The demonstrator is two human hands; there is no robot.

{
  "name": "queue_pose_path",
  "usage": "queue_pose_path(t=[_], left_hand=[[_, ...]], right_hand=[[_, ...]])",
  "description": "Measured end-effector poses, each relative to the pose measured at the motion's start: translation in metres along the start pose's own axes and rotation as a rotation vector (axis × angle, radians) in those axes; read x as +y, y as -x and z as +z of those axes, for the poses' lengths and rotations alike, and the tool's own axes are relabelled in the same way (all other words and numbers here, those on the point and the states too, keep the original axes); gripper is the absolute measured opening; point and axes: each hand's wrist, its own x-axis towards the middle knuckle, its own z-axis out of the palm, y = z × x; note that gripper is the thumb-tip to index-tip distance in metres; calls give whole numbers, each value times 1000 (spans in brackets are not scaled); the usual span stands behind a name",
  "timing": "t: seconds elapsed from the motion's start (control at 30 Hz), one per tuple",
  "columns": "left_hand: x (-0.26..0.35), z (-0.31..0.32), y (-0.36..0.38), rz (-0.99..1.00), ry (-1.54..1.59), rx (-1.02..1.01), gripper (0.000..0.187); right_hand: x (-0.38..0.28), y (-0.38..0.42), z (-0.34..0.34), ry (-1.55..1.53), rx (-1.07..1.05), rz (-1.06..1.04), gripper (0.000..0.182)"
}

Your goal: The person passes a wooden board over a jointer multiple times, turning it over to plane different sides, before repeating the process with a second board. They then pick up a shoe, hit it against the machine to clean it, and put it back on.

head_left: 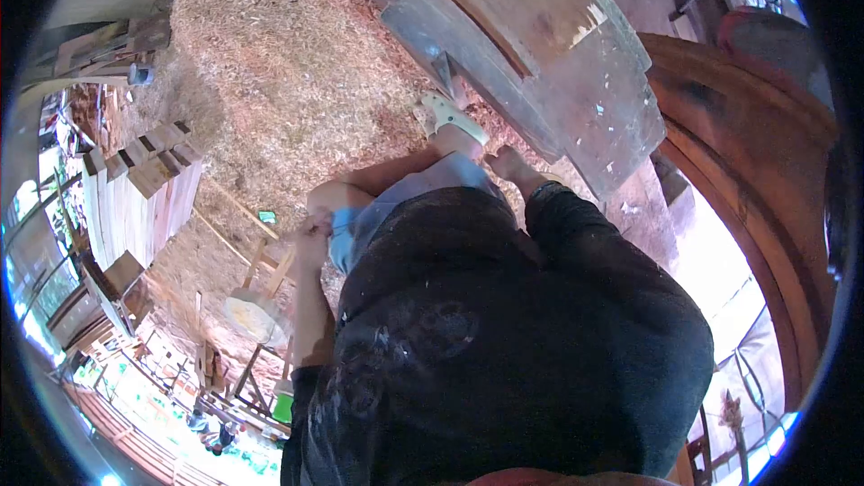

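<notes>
Left hand [314,232]: fingers curled together at shorts [378,211].
Right hand [509,165]: fingers' state unclear, beside plank [540,63].
Floor: sawdust [279,81]; one stool [256,315].

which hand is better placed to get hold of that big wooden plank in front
Right. The right hand is stretched forward beside the foot in the pale shoe, close to the edge of the wooden plank. The left hand is drawn back at the blue shorts, farther from it.
</notes>
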Motion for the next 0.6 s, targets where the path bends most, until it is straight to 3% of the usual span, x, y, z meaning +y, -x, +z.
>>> queue_pose_path(t=[0.07, 0.13, 0.17, 0.3, 0.4, 0.43, 0.5, 0.53, 0.6], left_hand=[[16, 27, -5, 62, -106, -73, 22], [51, 41, -1, 78, -347, -126, 25], [52, 50, -4, 135, -347, -93, 26], [59, 56, -6, 40, -346, -36, 25], [16, 46, -9, 4, -139, -95, 26], [-8, 49, -2, -114, -106, 27, 26], [-31, 48, 8, -269, -112, 12, 27], [-38, 48, 11, -346, -111, 6, 28], [-29, 52, 21, -301, -175, 2, 31]], right_hand=[[-28, 35, -39, -57, -45, -10, 93], [-33, 21, -27, -216, 64, 166, 103], [-36, 14, -30, -365, 82, 141, 114], [-67, -10, -33, -825, 37, 135, 119], [-59, -72, 8, -1145, -52, 49, 117], [-53, -85, 21, -1242, -90, 21, 116], [-34, -117, 40, -934, -29, 83, 107], [-60, -99, 15, -793, -24, 100, 102], [-122, -54, -45, -509, -23, 134, 93]])
